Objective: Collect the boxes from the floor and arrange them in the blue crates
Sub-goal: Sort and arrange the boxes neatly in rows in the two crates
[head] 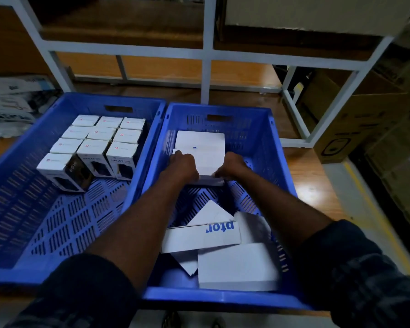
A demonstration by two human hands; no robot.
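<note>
- The fingertips of both hands are hidden behind the knuckles, and blur smears the near edge of the flat white cardboard box [205, 162] they hold.
- The left hand [181, 165] curls round that box's left edge. The right hand [231, 166] pinches its near right corner.
- The box sits at centre frame, in the far half of the right blue slotted plastic crate [223, 298]. It lies over another white box [200, 138], only the far part of which shows.
- It is plain, thin and white. A small blue mark lies by its far edge, though on which of the two boxes cannot be told.
- At lower centre, loose white boxes [237, 263] lie tumbled together, one bearing partly hidden blue letters.
- Left of centre, the left blue crate [9, 272] holds small upright white boxes [97, 147] in rows, their print mostly unreadable.
- A white metal rack [206, 55] is cut off by the top edge.
</note>
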